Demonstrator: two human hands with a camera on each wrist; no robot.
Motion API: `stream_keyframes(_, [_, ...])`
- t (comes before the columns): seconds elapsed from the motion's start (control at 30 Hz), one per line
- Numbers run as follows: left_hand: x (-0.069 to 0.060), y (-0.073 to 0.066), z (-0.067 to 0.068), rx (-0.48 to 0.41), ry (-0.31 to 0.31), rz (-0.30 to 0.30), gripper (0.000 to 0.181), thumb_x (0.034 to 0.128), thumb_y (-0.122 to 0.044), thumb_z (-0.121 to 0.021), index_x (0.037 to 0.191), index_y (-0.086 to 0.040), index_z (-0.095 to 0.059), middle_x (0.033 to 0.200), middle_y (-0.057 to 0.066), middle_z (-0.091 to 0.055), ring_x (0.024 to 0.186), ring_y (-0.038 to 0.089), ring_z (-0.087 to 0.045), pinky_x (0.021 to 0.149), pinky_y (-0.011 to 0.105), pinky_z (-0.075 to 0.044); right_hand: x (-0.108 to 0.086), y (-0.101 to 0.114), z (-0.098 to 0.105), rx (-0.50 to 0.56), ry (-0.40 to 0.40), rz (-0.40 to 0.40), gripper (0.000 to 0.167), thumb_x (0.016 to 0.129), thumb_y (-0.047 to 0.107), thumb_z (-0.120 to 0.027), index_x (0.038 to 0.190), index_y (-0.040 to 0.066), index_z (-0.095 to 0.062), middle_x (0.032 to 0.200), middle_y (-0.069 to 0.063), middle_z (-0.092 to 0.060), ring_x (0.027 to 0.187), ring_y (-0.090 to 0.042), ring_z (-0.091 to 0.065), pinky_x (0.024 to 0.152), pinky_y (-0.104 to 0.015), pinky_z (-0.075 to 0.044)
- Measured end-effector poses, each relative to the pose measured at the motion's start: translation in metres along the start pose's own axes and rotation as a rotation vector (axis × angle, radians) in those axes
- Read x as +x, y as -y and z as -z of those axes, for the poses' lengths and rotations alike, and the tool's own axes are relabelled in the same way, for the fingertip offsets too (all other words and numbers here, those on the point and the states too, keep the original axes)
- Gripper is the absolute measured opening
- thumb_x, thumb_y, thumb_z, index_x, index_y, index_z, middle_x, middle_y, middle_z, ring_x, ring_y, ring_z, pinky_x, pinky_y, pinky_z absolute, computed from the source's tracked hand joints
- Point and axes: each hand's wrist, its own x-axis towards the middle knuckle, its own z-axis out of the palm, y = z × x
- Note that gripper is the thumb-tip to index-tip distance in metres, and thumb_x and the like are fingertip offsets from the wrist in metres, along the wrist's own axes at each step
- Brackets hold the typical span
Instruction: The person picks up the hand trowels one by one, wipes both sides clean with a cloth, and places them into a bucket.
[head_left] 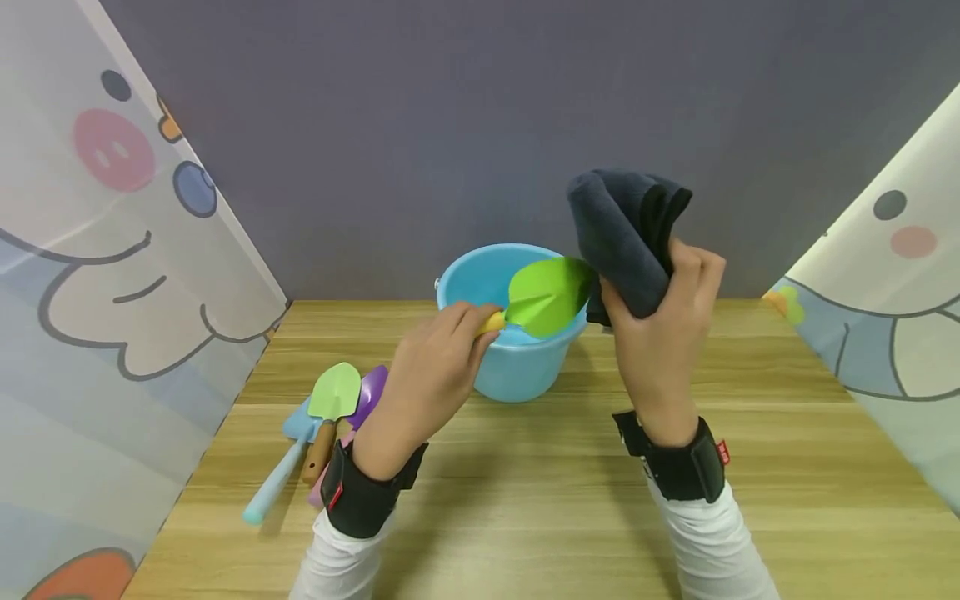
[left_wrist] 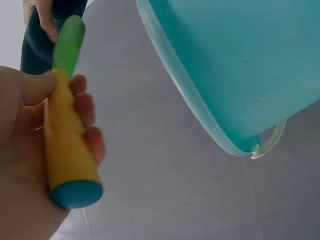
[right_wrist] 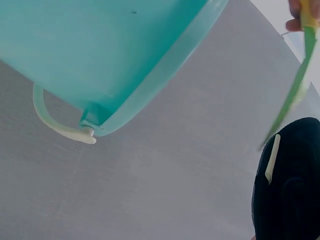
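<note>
My left hand (head_left: 435, 367) grips the yellow handle (left_wrist: 70, 145) of a shovel with a green blade (head_left: 546, 297), held over the blue bucket (head_left: 525, 371). In the left wrist view the handle's blue-green end faces the camera, with my fingers curled round it. My right hand (head_left: 667, 333) holds a bunched dark blue cloth (head_left: 618, 233) to the right of the bucket. The cloth is beside the blade's right edge; whether they touch I cannot tell. In the right wrist view the cloth (right_wrist: 290, 200) lies below the green blade (right_wrist: 295, 90).
Left of my left hand several small tools lie together on the wooden table (head_left: 570, 517): a light green shovel (head_left: 336, 392) with a brown handle, a purple one (head_left: 369, 395) and a blue one (head_left: 276, 483). A grey panel (head_left: 465, 125) stands behind the bucket, cartoon-printed sheets on both sides.
</note>
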Motion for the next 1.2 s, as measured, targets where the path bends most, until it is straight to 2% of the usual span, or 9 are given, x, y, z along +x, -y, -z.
stream_keyframes(0.13, [0.003, 0.005, 0.001, 0.022, 0.060, 0.027, 0.028, 0.1013, -0.015, -0.063, 0.127, -0.004, -0.063, 0.106, 0.010, -0.066, 0.085, 0.024, -0.064, 0.064, 0.034, -0.053, -0.001, 0.001, 0.002, -0.008, 0.011, -0.003, 0.055, 0.090, 0.021, -0.076, 0.138, 0.007, -0.053, 0.118, -0.030, -0.045, 0.109, -0.035, -0.051, 0.095, -0.048, -0.041])
stream_keyframes(0.33, [0.030, 0.021, -0.005, 0.145, 0.085, 0.005, 0.025, 0.0947, -0.019, -0.073, 0.117, -0.008, -0.073, 0.100, 0.007, -0.076, 0.082, 0.026, -0.069, 0.061, 0.035, -0.053, 0.002, 0.002, 0.003, 0.020, -0.013, 0.013, 0.053, 0.091, 0.018, -0.075, 0.137, 0.006, -0.052, 0.119, -0.031, -0.045, 0.110, -0.032, -0.049, 0.096, -0.045, -0.040])
stream_keyframes(0.5, [0.046, 0.030, -0.017, 0.193, 0.271, 0.030, 0.019, 0.0930, -0.026, -0.076, 0.109, -0.015, -0.078, 0.080, 0.002, -0.075, 0.063, 0.020, -0.065, 0.049, 0.032, -0.047, 0.004, 0.004, 0.006, 0.017, -0.023, 0.024, 0.052, 0.091, 0.019, -0.074, 0.137, 0.006, -0.053, 0.118, -0.030, -0.046, 0.109, -0.031, -0.049, 0.095, -0.045, -0.040])
stream_keyframes(0.63, [0.054, 0.035, -0.030, 0.188, 0.387, 0.044, 0.016, 0.0917, -0.026, -0.077, 0.105, -0.016, -0.079, 0.076, 0.001, -0.074, 0.057, 0.017, -0.059, 0.049, 0.031, -0.044, 0.005, 0.004, 0.007, 0.008, -0.015, 0.017, 0.053, 0.091, 0.019, -0.074, 0.138, 0.006, -0.053, 0.118, -0.030, -0.046, 0.109, -0.033, -0.049, 0.094, -0.045, -0.041])
stream_keyframes(0.77, [0.065, 0.035, -0.039, 0.148, 0.433, 0.057, 0.014, 0.0869, -0.021, -0.081, 0.100, -0.016, -0.081, 0.088, -0.001, -0.078, 0.069, 0.016, -0.068, 0.057, 0.034, -0.052, 0.004, 0.005, 0.007, 0.003, -0.008, 0.005, 0.053, 0.090, 0.019, -0.075, 0.137, 0.005, -0.053, 0.119, -0.029, -0.047, 0.108, -0.034, -0.051, 0.094, -0.046, -0.041])
stream_keyframes(0.83, [0.070, 0.034, -0.043, 0.118, 0.465, 0.069, 0.004, 0.0856, -0.012, -0.078, 0.089, -0.014, -0.079, 0.081, -0.002, -0.073, 0.067, 0.013, -0.061, 0.058, 0.031, -0.048, 0.004, 0.005, 0.007, 0.003, -0.002, -0.002, 0.054, 0.090, 0.019, -0.076, 0.137, 0.005, -0.054, 0.119, -0.029, -0.047, 0.108, -0.034, -0.052, 0.093, -0.047, -0.042])
stream_keyframes(0.97, [0.078, 0.032, -0.052, 0.100, 0.527, 0.086, 0.011, 0.0752, -0.008, -0.083, 0.074, -0.014, -0.074, 0.072, -0.004, -0.065, 0.065, 0.011, -0.052, 0.057, 0.029, -0.043, 0.002, 0.006, 0.008, 0.004, 0.012, -0.009, 0.054, 0.090, 0.018, -0.077, 0.137, 0.004, -0.053, 0.120, -0.028, -0.047, 0.109, -0.035, -0.052, 0.094, -0.048, -0.042])
stream_keyframes(1.07, [0.081, 0.030, -0.057, 0.104, 0.597, 0.098, 0.015, 0.0727, -0.016, -0.090, 0.073, -0.016, -0.075, 0.073, -0.004, -0.068, 0.065, 0.011, -0.058, 0.057, 0.031, -0.048, 0.001, 0.006, 0.009, 0.006, 0.011, -0.009, 0.054, 0.090, 0.017, -0.077, 0.136, 0.003, -0.053, 0.120, -0.028, -0.047, 0.110, -0.035, -0.052, 0.095, -0.047, -0.042])
stream_keyframes(1.2, [0.084, 0.027, -0.058, 0.079, 0.692, 0.122, 0.013, 0.0810, -0.017, -0.085, 0.074, -0.015, -0.074, 0.071, -0.003, -0.065, 0.065, 0.012, -0.056, 0.059, 0.032, -0.049, 0.002, 0.005, 0.012, 0.009, 0.007, -0.008, 0.054, 0.089, 0.016, -0.077, 0.136, 0.002, -0.054, 0.121, -0.028, -0.047, 0.110, -0.035, -0.052, 0.096, -0.047, -0.042])
